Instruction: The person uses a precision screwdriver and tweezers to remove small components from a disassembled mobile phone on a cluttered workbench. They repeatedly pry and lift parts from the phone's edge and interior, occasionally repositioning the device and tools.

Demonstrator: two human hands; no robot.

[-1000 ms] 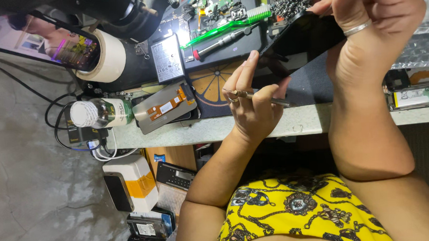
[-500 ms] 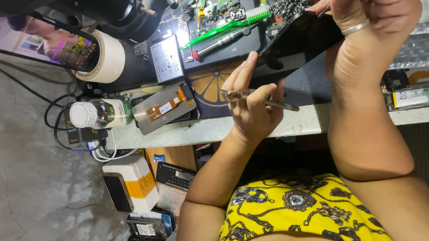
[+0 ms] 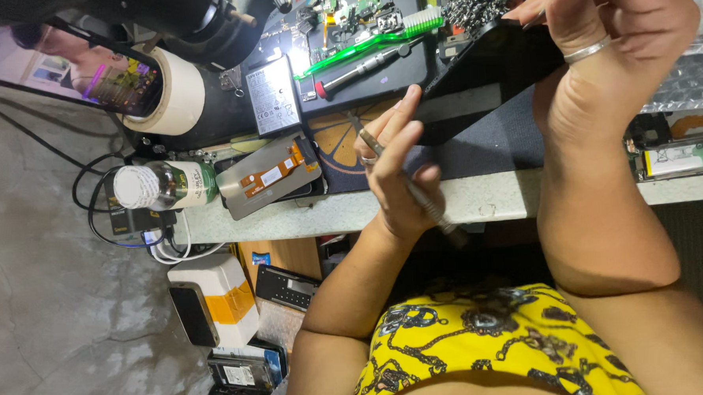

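Observation:
My right hand point(image 3: 598, 44), with a ring on one finger, grips a black phone panel point(image 3: 488, 65) and holds it tilted above the dark work mat point(image 3: 484, 148). My left hand point(image 3: 398, 180) is just below the panel's lower edge, fingertips close to it. It holds a thin metal tool point(image 3: 415, 195) that runs diagonally across the palm toward the wrist. This hand wears a ring as well.
On the bench lie a detached screen with an orange flex cable point(image 3: 268, 177), a battery point(image 3: 272, 94), a green brush point(image 3: 368, 39), a red-tipped screwdriver point(image 3: 358, 67), a tape roll point(image 3: 169, 91) and a bottle point(image 3: 161, 186). A lit phone point(image 3: 69, 68) leans at far left. A white box point(image 3: 217, 294) sits below the bench edge point(image 3: 328, 214).
The metal tool in my left hand has swung from pointing sideways to lying slanted along the palm toward the wrist. The right hand and the black panel have barely moved.

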